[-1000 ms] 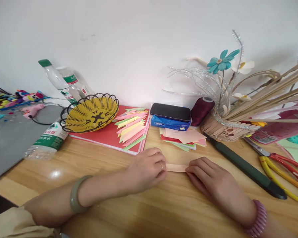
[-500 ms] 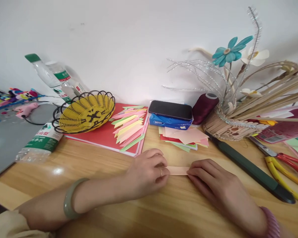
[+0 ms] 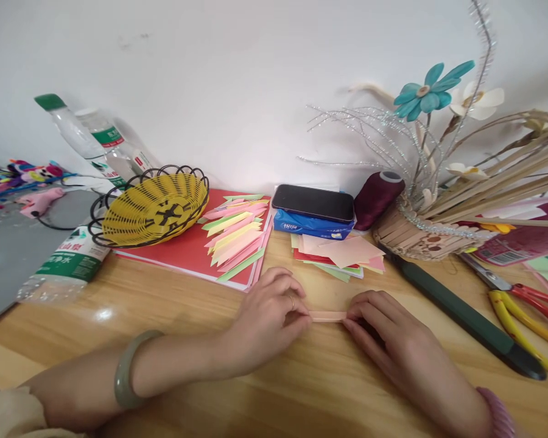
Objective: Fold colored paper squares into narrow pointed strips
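Between my two hands a narrow strip of pale pink paper (image 3: 327, 316) is stretched just at the tabletop. Its left end is pinched by the thumb and fingers of my left hand (image 3: 270, 322), which wears a ring. At the other end, my right hand (image 3: 393, 334) pinches the strip in the same way. The fingertips cover both paper ends. Behind them lies a pile of loose coloured paper pieces (image 3: 342, 250). Folded paper strips (image 3: 237, 237) in pink, yellow and green rest on red paper sheets (image 3: 187, 261) to the left.
A yellow wicker basket (image 3: 158, 210) overlaps the red sheets. A phone (image 3: 313, 202) lies on a blue tissue pack (image 3: 313, 225), beside a maroon thread spool (image 3: 378, 198). To the right are a dark green tool (image 3: 466, 310), scissors (image 3: 530, 304) and a stick-built flower holder (image 3: 429, 238). Plastic bottles (image 3: 66, 261) stand left.
The pink paper between my hands shows narrower than before, its upper edge folded or tilted down. My fingers have shifted slightly with it. The camera view has moved a little.
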Demonstrator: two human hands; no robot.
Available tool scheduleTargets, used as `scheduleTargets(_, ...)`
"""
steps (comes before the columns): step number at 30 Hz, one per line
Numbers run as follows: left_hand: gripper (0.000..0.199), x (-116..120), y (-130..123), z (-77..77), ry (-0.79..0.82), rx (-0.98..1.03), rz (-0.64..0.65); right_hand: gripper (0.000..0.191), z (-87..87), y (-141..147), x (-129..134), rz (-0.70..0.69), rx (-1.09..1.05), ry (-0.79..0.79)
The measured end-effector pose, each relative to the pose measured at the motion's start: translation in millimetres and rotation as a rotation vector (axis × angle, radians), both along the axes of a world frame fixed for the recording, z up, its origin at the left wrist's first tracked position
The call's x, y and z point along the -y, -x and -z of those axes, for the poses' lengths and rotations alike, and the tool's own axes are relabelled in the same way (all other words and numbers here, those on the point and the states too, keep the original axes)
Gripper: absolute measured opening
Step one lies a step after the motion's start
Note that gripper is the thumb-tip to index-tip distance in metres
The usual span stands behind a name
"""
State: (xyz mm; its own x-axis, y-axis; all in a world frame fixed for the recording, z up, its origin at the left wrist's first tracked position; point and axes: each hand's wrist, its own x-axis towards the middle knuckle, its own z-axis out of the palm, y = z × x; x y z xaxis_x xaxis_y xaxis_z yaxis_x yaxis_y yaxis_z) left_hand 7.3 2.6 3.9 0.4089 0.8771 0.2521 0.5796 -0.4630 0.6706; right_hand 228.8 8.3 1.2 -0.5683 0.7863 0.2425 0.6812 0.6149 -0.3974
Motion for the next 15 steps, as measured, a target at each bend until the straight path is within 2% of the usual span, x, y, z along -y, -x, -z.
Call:
scheduleTargets(8, 0.008, -0.1, -6.0, -3.2, 0.13, -0.076, -0.077, 0.023, -3.0, 3.0, -8.3, 0.013, 0.152, -0.078)
scheduleTargets(15, 0.011, -0.7, -8.5, -4.3, 0.118, -0.168, -0.09, 0.023, -3.2, 4.2, -8.4, 0.055, 0.184, -0.107)
